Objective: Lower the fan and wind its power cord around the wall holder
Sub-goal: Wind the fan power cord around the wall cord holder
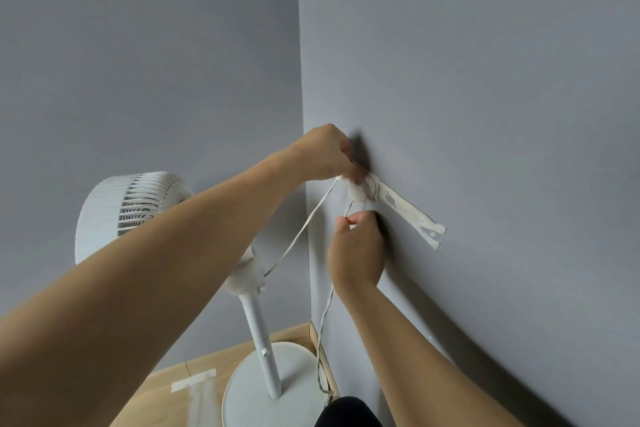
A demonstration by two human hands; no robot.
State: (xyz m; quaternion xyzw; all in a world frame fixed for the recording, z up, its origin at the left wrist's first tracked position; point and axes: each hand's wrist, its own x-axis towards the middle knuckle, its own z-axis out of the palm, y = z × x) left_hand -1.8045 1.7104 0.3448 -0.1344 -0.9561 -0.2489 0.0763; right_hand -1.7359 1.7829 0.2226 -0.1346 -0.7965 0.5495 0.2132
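A white pedestal fan stands in the room corner on a round base, its head turned toward the left wall. Its flat white power cord runs from the fan's neck up to a white wall holder on the right wall. My left hand pinches the cord against the holder. Just below it, my right hand grips another stretch of the cord, which hangs down toward the floor. The holder itself is mostly hidden by my fingers.
A strip of white tape or paint residue slants down the grey wall right of the holder. Wooden floor with a taped patch lies below. A dark knee or foot shows at the bottom edge.
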